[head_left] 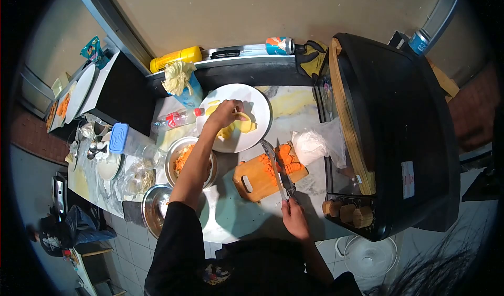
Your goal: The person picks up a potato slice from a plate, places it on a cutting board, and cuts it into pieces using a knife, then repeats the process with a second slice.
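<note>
My left hand (224,114) reaches over a white plate (256,99), its fingers closed on a curved yellow slice (243,123). More pale yellow pieces (226,132) lie on the plate under and beside the hand. My right hand (295,220) grips a knife (277,168) by its handle, with the long blade pointing away from me over the wooden cutting board (252,183). Chopped orange carrot (290,159) covers the board's far right part, on both sides of the blade. A bag of white powder (310,146) touches the board's right end.
A black toaster oven (404,123) stands on the right. To the left are a pot of shredded food (182,157), a metal bowl (153,207), a plastic bottle (176,119) and a blue-lidded container (126,139). A can (279,45) sits on the ledge. Another person (63,230) sits far left.
</note>
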The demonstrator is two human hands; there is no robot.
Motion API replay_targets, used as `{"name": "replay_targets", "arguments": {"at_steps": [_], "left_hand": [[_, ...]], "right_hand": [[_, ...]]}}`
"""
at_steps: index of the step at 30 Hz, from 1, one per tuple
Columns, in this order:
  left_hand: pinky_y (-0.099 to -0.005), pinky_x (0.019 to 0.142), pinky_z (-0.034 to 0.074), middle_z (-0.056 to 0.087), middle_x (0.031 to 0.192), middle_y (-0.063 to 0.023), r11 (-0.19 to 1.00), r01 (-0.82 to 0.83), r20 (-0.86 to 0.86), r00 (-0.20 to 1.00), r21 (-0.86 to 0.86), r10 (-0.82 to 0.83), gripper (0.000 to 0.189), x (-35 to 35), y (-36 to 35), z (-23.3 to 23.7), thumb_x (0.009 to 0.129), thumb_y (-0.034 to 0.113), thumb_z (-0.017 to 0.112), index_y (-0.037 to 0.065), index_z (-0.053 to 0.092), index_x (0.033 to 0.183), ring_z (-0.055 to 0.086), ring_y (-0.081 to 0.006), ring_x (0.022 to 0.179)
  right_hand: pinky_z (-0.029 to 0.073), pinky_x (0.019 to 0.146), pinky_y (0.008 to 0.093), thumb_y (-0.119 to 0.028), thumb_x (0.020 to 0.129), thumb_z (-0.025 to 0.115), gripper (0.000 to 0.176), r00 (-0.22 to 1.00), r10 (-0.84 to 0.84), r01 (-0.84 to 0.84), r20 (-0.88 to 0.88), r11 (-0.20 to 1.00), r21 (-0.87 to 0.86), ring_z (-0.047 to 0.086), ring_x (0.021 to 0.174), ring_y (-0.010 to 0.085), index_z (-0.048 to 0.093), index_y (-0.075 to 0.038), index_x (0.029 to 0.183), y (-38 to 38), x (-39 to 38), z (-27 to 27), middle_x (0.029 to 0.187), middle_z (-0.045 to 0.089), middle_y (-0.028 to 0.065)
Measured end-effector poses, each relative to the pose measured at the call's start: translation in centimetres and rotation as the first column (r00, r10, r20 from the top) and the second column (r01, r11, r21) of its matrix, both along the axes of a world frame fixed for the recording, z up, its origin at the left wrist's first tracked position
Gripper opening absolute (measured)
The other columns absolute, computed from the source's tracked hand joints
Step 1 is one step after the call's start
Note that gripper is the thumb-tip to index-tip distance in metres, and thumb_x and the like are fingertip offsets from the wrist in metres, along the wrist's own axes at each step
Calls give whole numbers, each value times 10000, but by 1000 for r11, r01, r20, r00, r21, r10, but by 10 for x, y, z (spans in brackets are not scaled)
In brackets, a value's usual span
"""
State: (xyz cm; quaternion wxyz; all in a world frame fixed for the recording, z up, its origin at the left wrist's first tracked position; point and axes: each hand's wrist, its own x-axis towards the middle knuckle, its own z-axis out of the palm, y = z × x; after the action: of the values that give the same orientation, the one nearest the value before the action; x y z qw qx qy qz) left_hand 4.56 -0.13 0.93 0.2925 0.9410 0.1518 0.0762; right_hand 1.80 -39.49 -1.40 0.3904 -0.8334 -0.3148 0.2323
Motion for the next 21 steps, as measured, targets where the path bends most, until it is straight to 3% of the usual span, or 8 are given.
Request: {"name": "replay_targets", "arguments": {"at_steps": [2,5,10,12,13,15,19,21], "left_hand": [[-368,642,446,592,708,-131,995,-23,-15,1000,-97,22,318,-1,2,1,668,162,786,21,558,841,583,-270,695],[-328,560,419,562,609,-103,995,76,204,977,-68,-61,254,-3,9,-1,726,124,743,16,546,843,530,-234,564],[-252,497,393,565,644,-26,927,-104,355,904,-361,239,162,-7,11,24,839,136,663,10,574,890,510,-81,581],[-198,512,418,590,750,46,757,-101,408,792,-645,454,197,-14,2,43,895,197,606,16,601,974,533,-41,631],[-191,538,443,599,792,25,603,-187,282,752,-775,596,199,-19,-11,65,910,236,581,49,606,975,539,-44,648],[-191,608,479,608,906,-18,251,12,187,700,-968,689,187,-38,-29,87,918,203,558,82,564,1061,571,-87,706],[-190,605,540,585,833,-27,40,130,120,697,-991,707,206,-66,-72,81,930,254,535,71,571,1017,571,-88,708],[-182,581,543,564,852,-55,-312,299,18,748,-902,664,202,-78,-86,61,944,187,501,24,549,1052,569,-99,711]], "right_hand": [[438,648,505,-240,919,469,250,1000,7,-7,-19,1000,15,573,768,445,520,-10,837,1,0,1,782,595,246],[430,650,512,-257,923,459,271,999,19,-18,40,1000,-16,568,765,450,512,-8,830,2,-1,3,779,592,248],[420,657,522,-262,927,448,278,1000,11,-11,-10,1000,-26,562,767,450,507,-8,831,0,-3,6,788,588,255],[418,659,523,-261,929,446,277,999,11,-12,-32,999,-43,560,770,451,507,-8,832,-1,-4,6,791,587,256],[416,653,525,-258,930,445,275,1000,15,-16,-16,1000,-12,558,767,454,506,-8,831,-2,-5,5,783,585,257],[413,647,527,-255,931,444,273,1000,24,-24,0,999,22,556,764,458,505,-8,830,-1,-7,5,774,583,258],[408,644,531,-240,928,453,264,998,48,-47,-27,998,36,546,750,470,500,-2,824,-1,-13,10,746,575,264],[406,644,532,-235,927,455,262,997,71,-70,-30,997,35,544,747,472,498,2,822,-1,-15,11,741,572,267]]}}
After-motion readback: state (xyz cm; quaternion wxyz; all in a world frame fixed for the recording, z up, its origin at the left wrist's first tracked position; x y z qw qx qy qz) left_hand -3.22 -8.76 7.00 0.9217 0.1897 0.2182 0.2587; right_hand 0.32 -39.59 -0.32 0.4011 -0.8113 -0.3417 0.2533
